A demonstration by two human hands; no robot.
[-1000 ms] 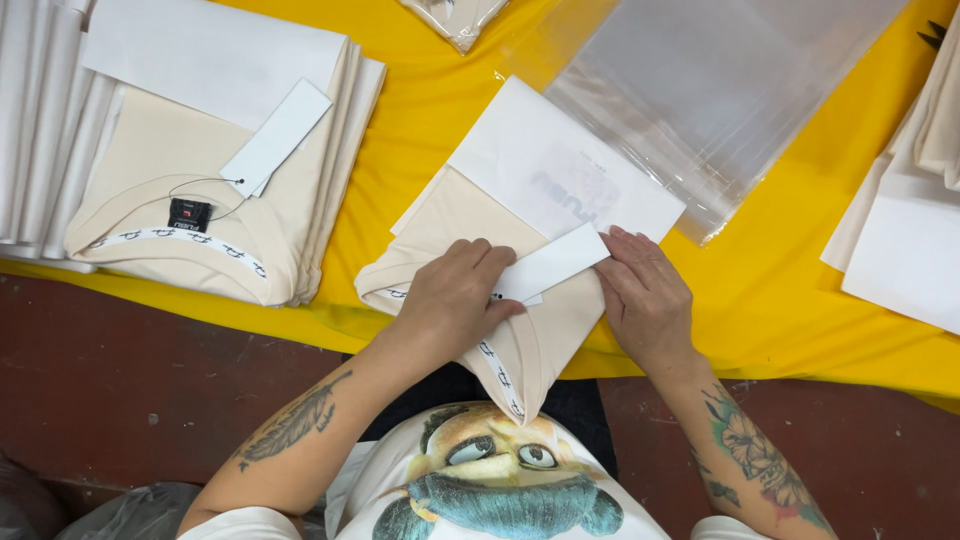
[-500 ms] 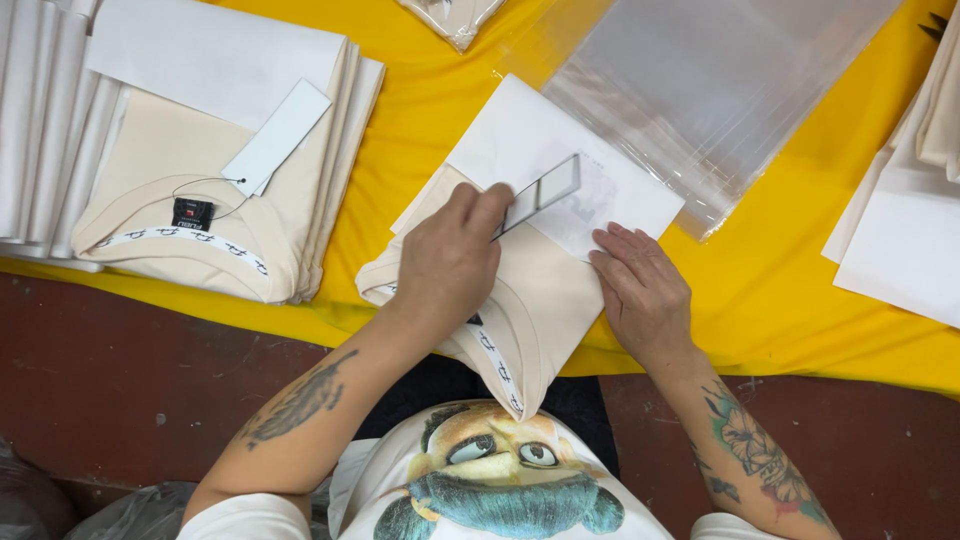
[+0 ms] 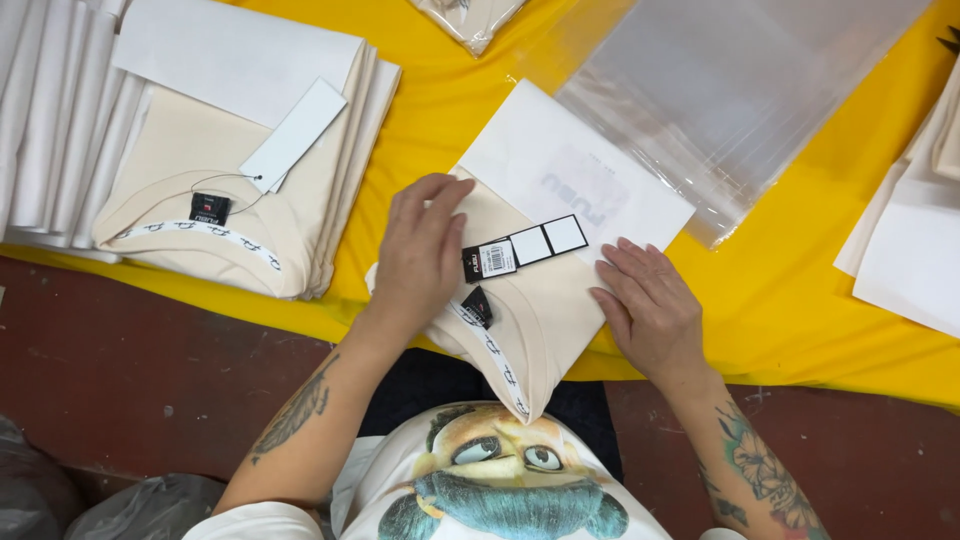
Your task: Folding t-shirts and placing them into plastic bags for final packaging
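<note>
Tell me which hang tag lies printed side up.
The hang tag on the shirt between the hands: black border, labels showing. The stack's tag at far left is blank white.

folded cream t-shirt [image 3: 535, 300] sits at the yellow table's near edge, collar end hanging off toward the person, white sheet tucked inside it, and a hang tag [image 3: 524, 247] with a black border lying flat on top, slightly tilted

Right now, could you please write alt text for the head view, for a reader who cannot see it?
Two bare hands press flat on a folded cream T-shirt on a yellow table: the left hand beside a black-edged hang tag, the right hand on the shirt's right edge. A stack of folded shirts lies left, clear plastic bags upper right.
</note>
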